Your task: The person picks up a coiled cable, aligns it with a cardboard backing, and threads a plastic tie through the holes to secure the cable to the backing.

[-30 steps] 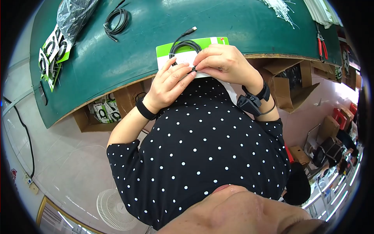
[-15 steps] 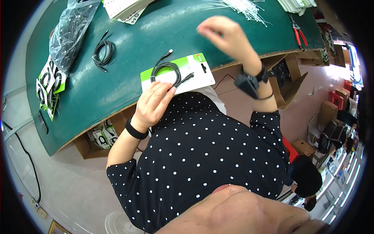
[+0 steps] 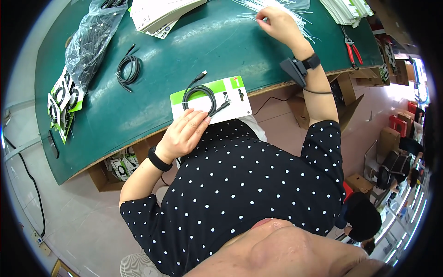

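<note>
On the green-topped worktable lies a green-and-white backing card, its seven o'clock edge under the left hand, fingers nearly straight. Toward one o'clock from it, the right hand is curled, thumb near fingertips; whether it grips anything I cannot tell. A coiled black cable sits on the card's nine o'clock half, partly under the left fingertips; white cable ties surround the right hand.

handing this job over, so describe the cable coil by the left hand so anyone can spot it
At the green table's near edge, in front of the dotted top, find the green-and-white card. On it lies a black cable coil, partly under the left hand. The loose coil farther left lies directly on the table.
</note>
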A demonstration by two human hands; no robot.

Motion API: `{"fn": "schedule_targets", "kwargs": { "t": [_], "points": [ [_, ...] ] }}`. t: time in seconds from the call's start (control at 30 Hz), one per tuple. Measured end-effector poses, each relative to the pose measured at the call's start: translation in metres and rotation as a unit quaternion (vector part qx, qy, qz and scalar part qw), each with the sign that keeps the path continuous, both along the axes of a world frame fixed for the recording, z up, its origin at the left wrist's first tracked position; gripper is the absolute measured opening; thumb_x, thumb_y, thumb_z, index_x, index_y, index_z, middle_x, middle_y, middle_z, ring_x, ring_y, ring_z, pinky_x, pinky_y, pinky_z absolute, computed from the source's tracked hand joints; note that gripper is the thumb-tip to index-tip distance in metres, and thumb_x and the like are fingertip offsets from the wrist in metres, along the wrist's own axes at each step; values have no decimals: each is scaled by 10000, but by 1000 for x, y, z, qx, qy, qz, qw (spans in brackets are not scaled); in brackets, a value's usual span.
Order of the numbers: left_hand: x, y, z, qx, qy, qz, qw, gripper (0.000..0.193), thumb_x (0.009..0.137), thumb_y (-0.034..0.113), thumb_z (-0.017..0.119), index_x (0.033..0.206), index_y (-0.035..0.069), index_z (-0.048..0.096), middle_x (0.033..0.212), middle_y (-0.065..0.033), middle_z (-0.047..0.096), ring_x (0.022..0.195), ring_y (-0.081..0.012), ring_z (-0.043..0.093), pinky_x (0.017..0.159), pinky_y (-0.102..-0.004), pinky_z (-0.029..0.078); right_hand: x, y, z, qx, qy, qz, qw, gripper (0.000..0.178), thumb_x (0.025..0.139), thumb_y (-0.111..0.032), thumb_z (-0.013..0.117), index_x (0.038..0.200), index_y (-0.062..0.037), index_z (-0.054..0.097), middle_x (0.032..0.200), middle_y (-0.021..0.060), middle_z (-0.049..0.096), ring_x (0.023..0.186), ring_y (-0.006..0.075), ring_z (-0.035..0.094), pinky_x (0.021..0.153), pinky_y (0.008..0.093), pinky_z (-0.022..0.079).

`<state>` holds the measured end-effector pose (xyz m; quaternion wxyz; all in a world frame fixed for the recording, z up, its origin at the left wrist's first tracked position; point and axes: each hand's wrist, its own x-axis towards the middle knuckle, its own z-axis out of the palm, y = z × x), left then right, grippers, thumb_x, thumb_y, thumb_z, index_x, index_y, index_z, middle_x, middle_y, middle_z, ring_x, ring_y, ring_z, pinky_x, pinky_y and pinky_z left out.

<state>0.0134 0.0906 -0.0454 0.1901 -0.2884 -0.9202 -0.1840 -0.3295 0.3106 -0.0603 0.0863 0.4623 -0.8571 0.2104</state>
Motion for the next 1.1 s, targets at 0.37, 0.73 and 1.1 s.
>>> {"fn": "schedule_targets", "kwargs": {
  "t": [0.37,0.73,1.1],
  "points": [
    [-21,-1,21,152,-3,96,984,272,741,-57,667,1012,-26,668,1001,-144,656,869,-279,657,771,-352,539,88,-9,49,-370,-540,8,756,175,910,-124,627,1027,6,646,915,72,672,676,57,580,565,176,463],
    [-42,-8,38,248,-52,193,948,182,785,-27,689,962,14,700,966,-126,691,832,-247,669,731,-293,530,122,-23,73,-433,-525,41,732,147,906,-82,618,1010,19,644,889,89,663,639,67,572,540,184,454],
    [-56,-22,36,384,-155,234,879,186,807,11,703,992,13,714,974,-108,704,852,-165,674,754,-263,530,197,-41,40,-317,-655,35,685,62,855,-31,680,882,8,639,749,25,627,547,41,538,460,178,412]
  ]
}}
